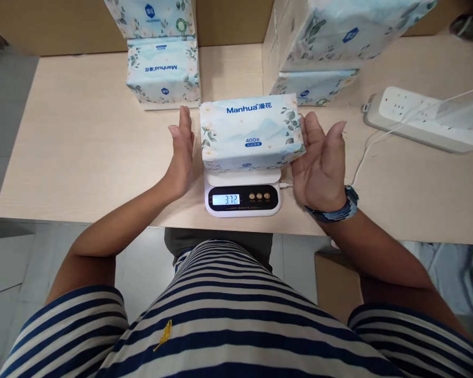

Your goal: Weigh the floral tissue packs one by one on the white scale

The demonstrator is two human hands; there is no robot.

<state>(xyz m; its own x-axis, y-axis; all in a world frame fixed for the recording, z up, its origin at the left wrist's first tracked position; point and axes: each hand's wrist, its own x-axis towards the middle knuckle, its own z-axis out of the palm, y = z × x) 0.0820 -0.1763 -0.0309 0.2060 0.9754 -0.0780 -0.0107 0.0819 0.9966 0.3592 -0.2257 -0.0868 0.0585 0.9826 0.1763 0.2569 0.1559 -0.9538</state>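
Both hands open, palms facing in, flanking one tissue pack (251,132). Left hand (182,149) flat, fingers together, just beside the pack's left end with a thin gap showing. Right hand (320,157) spread, fingertips at the pack's right end; can't tell if they actually touch. No grasp on either side.

Pack sits on one white kitchen scale (242,197), overhanging the platter left and right. Display reads 372. Scale sits at the near edge of the light wood table (82,147).

Count: one pack on the scale, two stacked behind-left (163,68), at least two more stacked behind-right (319,58). One power strip (413,118) far right, with a white cable (364,152) running toward the scale.

Open room: wide bare tabletop left of the left hand; narrower bare strip between right hand and strip.

Pack look: pale blue-white wrap, leaf and flower print, "Manhua" in blue, "400" label centre.
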